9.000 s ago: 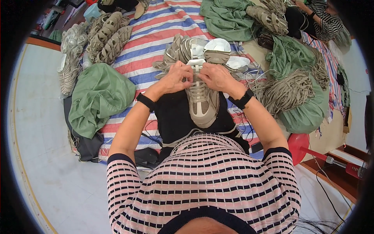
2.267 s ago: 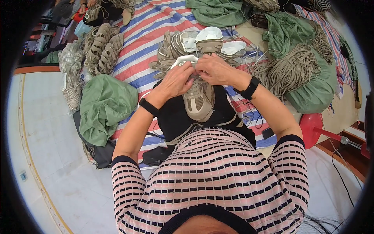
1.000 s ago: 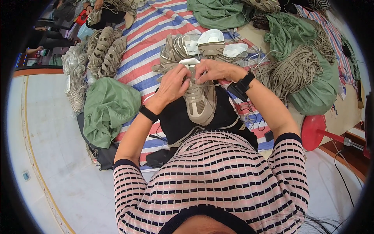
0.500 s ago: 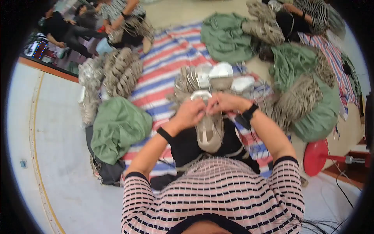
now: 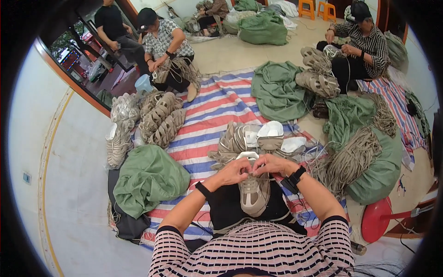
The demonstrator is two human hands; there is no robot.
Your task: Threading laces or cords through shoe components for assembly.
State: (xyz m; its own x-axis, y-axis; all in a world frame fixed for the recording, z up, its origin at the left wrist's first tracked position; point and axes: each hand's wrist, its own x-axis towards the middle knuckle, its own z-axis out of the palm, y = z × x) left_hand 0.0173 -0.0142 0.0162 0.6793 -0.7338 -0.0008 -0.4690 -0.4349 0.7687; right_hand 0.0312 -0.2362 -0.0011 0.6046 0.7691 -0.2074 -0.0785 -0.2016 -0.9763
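A beige shoe (image 5: 254, 199) with a white collar lies on my dark-clad lap, its toe toward me. My left hand (image 5: 234, 171) is closed in a pinch over the upper end of the lacing. Right beside it, my right hand (image 5: 273, 165) pinches a thin shoelace at the same spot, fingertips nearly touching the left ones. Part of the lace is hidden under the fingers. Just beyond my hands lies a pile of similar beige shoe uppers (image 5: 230, 138), some showing white linings (image 5: 270, 129).
Striped sheeting (image 5: 210, 108) covers the floor. Green sacks (image 5: 150, 180) lie left, with stacked uppers (image 5: 161, 121) beyond; a bundle of beige laces (image 5: 355, 154) is at right near a red round base (image 5: 376, 220). Co-workers sit at far left (image 5: 168, 44) and far right (image 5: 364, 44).
The view has tilted up, showing more of the room beyond. My hands stay together at the shoe's lacing, which has shifted only slightly.
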